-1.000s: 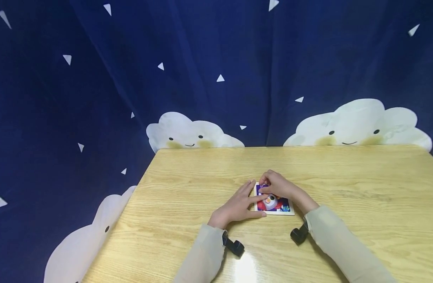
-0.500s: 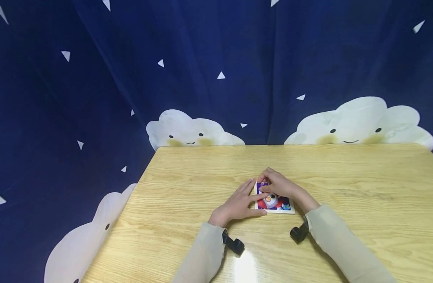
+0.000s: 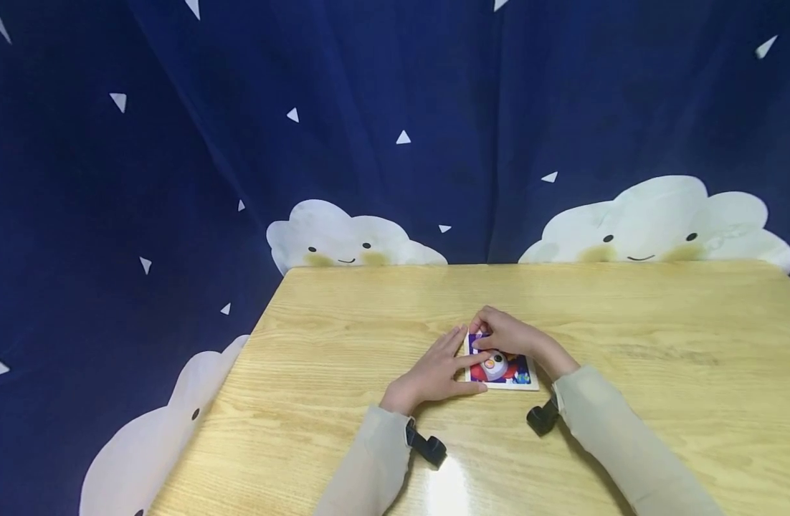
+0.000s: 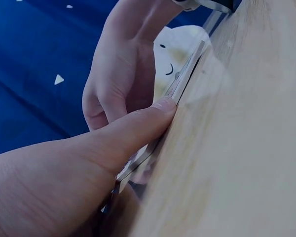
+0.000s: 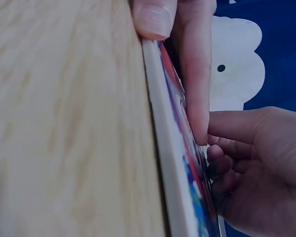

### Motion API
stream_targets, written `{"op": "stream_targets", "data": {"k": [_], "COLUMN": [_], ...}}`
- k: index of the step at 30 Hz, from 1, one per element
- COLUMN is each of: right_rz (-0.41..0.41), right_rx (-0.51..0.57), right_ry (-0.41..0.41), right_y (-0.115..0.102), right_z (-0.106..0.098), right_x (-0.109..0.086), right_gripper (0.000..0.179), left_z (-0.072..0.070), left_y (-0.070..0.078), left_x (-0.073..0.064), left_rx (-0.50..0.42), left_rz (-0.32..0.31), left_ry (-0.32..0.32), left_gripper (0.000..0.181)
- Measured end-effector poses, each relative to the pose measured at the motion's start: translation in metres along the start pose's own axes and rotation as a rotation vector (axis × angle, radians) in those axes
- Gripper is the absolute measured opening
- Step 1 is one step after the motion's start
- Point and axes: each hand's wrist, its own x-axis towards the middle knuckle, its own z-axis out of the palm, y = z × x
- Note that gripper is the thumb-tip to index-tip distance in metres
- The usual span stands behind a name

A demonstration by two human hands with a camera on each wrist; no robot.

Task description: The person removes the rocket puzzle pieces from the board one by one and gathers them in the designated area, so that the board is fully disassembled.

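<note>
A small square board (image 3: pixel 524 385) with a pale rim and a bright cartoon picture lies flat on the wooden table. The picture shows a round white face with red and blue around it. My left hand (image 3: pixel 427 375) rests at the board's left side, fingers spread and straight. Its thumb touches the front edge, and one finger lies across the picture. In the right wrist view, that finger reaches close to my right hand (image 5: pixel 264 173), whose curled fingertips meet the picture's surface near the far left corner. Whether those fingertips pinch anything is hidden.
The wooden table (image 3: pixel 343 322) extends around both hands. Behind it hangs a dark blue curtain (image 3: pixel 369 86) with white triangles and smiling clouds. Each wrist carries a black camera mount, the left one (image 3: pixel 429 446) and the right one (image 3: pixel 542 418) both low over the table.
The right wrist and sleeve have shifted very slightly left. Both hands otherwise keep their places on the board, and the head view has tilted a little.
</note>
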Motion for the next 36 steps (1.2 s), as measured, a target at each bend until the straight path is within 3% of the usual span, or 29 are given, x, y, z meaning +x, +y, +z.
{"op": "stream_targets", "data": {"k": [11,23,36], "right_rz": [0.012,0.015,0.028], "right_rx": [0.051,-0.031,0.052], "right_ry": [-0.032,-0.047,-0.098], "right_y": [0.0043,0.0013,-0.0004], "right_z": [0.0043,0.0007,-0.0006], "right_x": [-0.0035,-0.0024,-0.0022], "right_gripper": [0.012,0.018,0.017], "left_z": [0.0021,0.0018,0.0015], "left_y": [-0.0008,-0.002,-0.0031], "left_x": [-0.0001,0.0007,0.0016], "left_rx": [-0.003,0.001,0.007], "left_rz": [0.003,0.004,0.001], "left_ry": [0.006,-0.004,-0.009], "left_gripper": [0.059,0.059,0.06]}}
